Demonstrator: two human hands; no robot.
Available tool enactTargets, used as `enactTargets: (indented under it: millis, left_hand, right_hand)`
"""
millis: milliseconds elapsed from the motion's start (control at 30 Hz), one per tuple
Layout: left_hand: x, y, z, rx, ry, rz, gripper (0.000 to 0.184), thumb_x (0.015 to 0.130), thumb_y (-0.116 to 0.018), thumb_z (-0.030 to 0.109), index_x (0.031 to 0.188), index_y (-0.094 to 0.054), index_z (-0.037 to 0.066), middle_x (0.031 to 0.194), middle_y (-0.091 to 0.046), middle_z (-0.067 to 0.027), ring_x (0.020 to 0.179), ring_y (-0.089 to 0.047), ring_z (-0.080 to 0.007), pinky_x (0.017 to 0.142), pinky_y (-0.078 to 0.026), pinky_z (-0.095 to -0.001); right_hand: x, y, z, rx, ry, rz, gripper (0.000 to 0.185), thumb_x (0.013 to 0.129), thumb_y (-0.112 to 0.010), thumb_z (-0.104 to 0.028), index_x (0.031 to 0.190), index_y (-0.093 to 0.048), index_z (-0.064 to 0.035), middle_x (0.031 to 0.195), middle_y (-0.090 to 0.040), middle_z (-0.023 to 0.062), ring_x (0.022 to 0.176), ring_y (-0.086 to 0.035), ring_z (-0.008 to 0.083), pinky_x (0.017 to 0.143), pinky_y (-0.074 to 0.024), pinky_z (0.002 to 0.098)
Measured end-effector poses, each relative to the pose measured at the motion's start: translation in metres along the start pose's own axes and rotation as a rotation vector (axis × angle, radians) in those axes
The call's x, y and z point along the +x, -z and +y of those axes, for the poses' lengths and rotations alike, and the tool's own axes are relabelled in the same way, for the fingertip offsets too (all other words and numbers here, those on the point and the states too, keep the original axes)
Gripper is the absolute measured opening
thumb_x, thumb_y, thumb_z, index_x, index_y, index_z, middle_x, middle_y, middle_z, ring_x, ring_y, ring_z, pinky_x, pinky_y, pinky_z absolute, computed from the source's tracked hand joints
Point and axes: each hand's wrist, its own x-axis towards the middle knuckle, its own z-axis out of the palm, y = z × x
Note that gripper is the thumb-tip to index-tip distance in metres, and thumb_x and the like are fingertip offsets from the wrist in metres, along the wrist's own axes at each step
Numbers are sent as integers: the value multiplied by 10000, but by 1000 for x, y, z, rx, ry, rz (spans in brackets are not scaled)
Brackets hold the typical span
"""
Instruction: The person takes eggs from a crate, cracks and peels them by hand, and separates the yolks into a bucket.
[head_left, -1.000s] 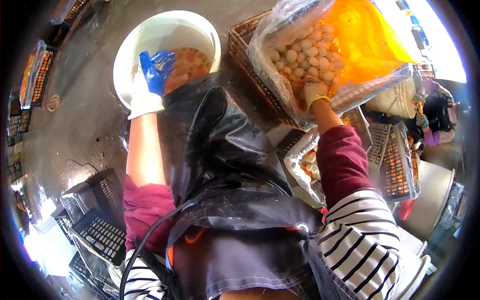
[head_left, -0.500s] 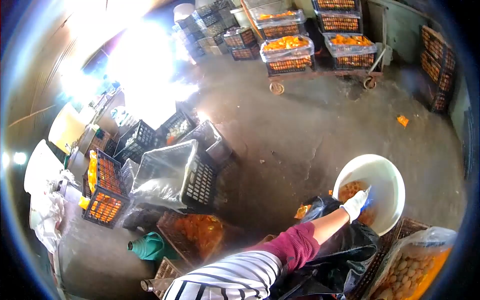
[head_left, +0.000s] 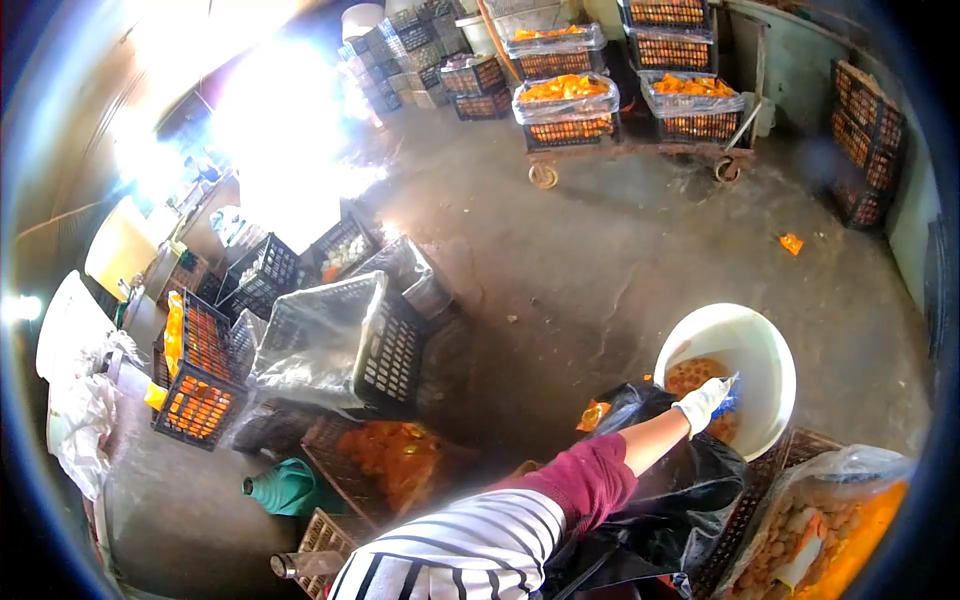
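Note:
My left hand (head_left: 704, 404), in a white glove, reaches into the white bucket (head_left: 775, 385) at the right. Its fingers are closed around a small blue and clear thing (head_left: 728, 400), too blurred to name. Round brownish pieces (head_left: 700, 374) lie in the bottom of the bucket. Black plastic sheeting (head_left: 655, 515) is bunched under my forearm, beside the bucket. My right hand is out of view. At the lower right, a plastic-lined crate (head_left: 725, 550) holds many round brown items and an orange-and-white packet (head_left: 802, 558).
A lined black crate (head_left: 385, 365) stands at left centre, near a crate of orange packets (head_left: 205, 390). Another crate of orange material (head_left: 390, 460) sits below, by a green rolled item (head_left: 280, 488). A wheeled cart (head_left: 640, 153) with loaded crates is at the back.
An orange-and-white packet now shows in the lower-right crate, where it was not visible before. My left hand stays in the bucket. The whole view has shifted slightly.

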Motion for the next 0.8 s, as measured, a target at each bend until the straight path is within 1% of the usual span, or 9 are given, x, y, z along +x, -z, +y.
enactTargets:
  millis: [67, 200, 267, 367, 400, 467, 567, 633, 800]
  left_hand:
    - [13, 10, -26, -54, -244, -108, 278, 930, -479, 281, 1092, -572, 76, 936, -595, -10, 830, -536, -124, 777, -433, -276]
    - [-19, -37, 40, 153, -48, -312, 406, 948, -404, 282, 1305, -407, 87, 1120, -548, -41, 1051, -460, -134, 953, -339, -264]
    - [-8, -39, 18, 280, -388, -330, 390, 932, -447, 285, 1276, -450, 101, 1096, -559, -22, 982, -494, -128, 896, -388, -270]
    - [-52, -79, 90, 313, 19, -193, 327, 908, -492, 322, 1123, -549, 81, 977, -604, -53, 787, -573, -153, 634, -477, -288]
    - [-43, -77, 83, 155, -35, -252, 305, 918, -483, 336, 1087, -536, 87, 898, -589, -33, 708, -533, -123, 602, -441, -260]
    - [-45, -80, 86, -124, -77, -169, 295, 927, -458, 378, 988, -528, 98, 757, -568, -9, 618, -489, -99, 573, -405, -237]
    - [-51, -80, 111, 227, -4, 26, 293, 920, -465, 383, 974, -528, 103, 740, -567, -19, 624, -500, -105, 564, -403, -243]
    - [-49, -79, 114, -64, -14, -34, 271, 915, -478, 364, 952, -545, 104, 709, -553, -15, 620, -495, -106, 548, -388, -245]
    - [-29, -65, 94, -16, -19, 199, 284, 914, -516, 217, 1136, -554, 44, 900, -603, -35, 724, -561, -112, 649, -466, -244]
  right_hand:
    - [7, -19, -28, 250, 42, -46, 347, 923, -455, -370, 1045, -600, -79, 765, -535, 13, 637, -487, 104, 539, -417, 261]
    - [22, -85, -106, 485, 147, -188, 328, 918, -485, -367, 1015, -609, -79, 708, -493, -19, 580, -445, 60, 485, -376, 219]
    - [36, -122, -132, 311, 142, -216, 300, 910, -514, -344, 984, -608, -68, 659, -458, -37, 521, -404, 41, 427, -332, 202]
    - [26, -166, -194, 253, 104, -378, 290, 917, -499, -318, 900, -576, -39, 576, -418, -23, 454, -419, 80, 407, -380, 235]
    - [20, -173, -210, 172, 117, -400, 329, 913, -492, -362, 859, -582, -50, 602, -472, -5, 497, -455, 94, 433, -392, 236]
    - [29, -183, -219, 81, 129, -423, 376, 906, -491, -414, 830, -584, -58, 616, -521, 17, 511, -491, 114, 453, -400, 237]
    - [43, -194, -224, 52, 60, -447, 294, 930, -451, -312, 853, -527, -40, 554, -468, 39, 401, -468, 132, 397, -396, 261]
    - [59, -198, -219, 36, 65, -534, 301, 931, -437, -324, 860, -524, -45, 554, -495, 48, 397, -476, 135, 383, -391, 259]
    - [78, -216, -211, 86, 163, -502, 239, 921, -462, -276, 858, -522, -53, 581, -478, 27, 427, -481, 117, 380, -383, 241]
